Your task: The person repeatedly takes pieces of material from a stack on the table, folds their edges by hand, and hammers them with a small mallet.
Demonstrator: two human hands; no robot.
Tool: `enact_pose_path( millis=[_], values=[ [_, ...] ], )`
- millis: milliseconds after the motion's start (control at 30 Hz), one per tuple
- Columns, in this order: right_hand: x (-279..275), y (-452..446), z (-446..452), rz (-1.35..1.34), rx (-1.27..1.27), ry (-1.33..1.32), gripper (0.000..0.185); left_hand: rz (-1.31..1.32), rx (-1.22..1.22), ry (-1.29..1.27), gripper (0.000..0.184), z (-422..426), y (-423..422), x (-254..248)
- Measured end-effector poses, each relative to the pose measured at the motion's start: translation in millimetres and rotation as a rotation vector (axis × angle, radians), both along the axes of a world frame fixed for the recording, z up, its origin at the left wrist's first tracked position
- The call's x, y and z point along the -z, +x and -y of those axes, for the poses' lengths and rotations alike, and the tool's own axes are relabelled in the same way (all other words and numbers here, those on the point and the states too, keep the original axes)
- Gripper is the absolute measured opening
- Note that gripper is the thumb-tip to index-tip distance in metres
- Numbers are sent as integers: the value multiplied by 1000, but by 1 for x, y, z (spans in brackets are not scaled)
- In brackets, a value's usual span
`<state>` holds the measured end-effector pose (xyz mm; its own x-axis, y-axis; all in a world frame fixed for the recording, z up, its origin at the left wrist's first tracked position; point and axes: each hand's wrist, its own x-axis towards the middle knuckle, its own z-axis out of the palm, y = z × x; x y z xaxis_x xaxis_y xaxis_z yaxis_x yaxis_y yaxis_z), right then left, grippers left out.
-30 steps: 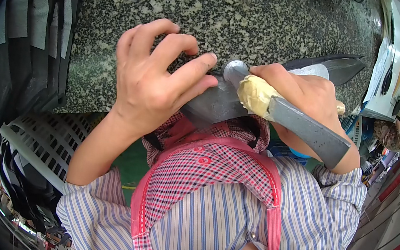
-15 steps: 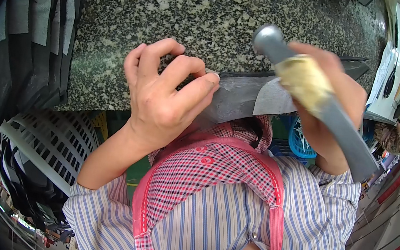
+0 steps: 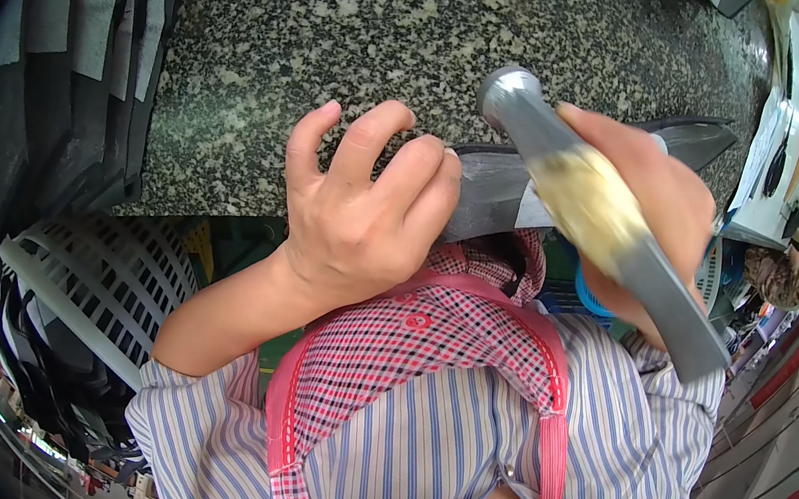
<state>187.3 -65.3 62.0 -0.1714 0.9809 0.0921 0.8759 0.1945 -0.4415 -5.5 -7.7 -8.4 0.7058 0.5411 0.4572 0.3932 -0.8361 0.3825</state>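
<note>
A hammer [image 3: 583,195] with a rounded metal face, a flat tapering far end and yellow wrapping around its middle is gripped in my right hand [image 3: 664,199]. It is raised over a dark grey strip [image 3: 488,189] with a pale patch, which lies along the near edge of a speckled stone worktop [image 3: 275,41]. My left hand [image 3: 359,209] has curled fingers, with the index finger and thumb side at the strip's left end; the thumb is mostly hidden. The strip's middle is covered by the hammer and right hand, and its dark pointed end shows beyond them.
Dark strips with pale patches [image 3: 37,91] overlap at the worktop's left. Below them stands a white slatted basket [image 3: 118,278] with dark pieces beside it. A blue basket [image 3: 597,294] is under the front edge. Papers [image 3: 756,160] lie at the right; another person [image 3: 777,277] is farther off.
My left hand has shifted slightly right along the strip, its fingers a little more raised. The hammer head has moved slightly left and down, still in my right hand.
</note>
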Motion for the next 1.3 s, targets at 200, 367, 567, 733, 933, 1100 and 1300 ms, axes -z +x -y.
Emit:
enact_pose_path(
  millis=[200, 367, 567, 733, 933, 1100, 1300],
  values=[
    [-1, -10, 1, 68, 3, -233, 31, 99, 31, -177, 26, -12, -18, 4],
    [-10, -11, -10, -65, 50, 85, 25, 26, -25, -160, 28, -12, -22, 0],
    [2, 9, 9, 17, 94, -81, 18, -31, 20, -186, 35, -17, -21, -9],
    [-14, 52, 59, -280, 401, 204, 10, -227, 298, -266, 56, 6, 67, -31],
    [-24, 64, 116, -494, 400, 260, 12, 77, 363, -215, 49, -102, 51, -130],
    [-9, 69, 95, -680, 429, 162, 14, 82, -433, 85, 59, -241, -130, -241],
    [-13, 74, 63, -637, 283, 135, 20, -312, -780, 883, 42, -232, -116, -224]
  ],
)
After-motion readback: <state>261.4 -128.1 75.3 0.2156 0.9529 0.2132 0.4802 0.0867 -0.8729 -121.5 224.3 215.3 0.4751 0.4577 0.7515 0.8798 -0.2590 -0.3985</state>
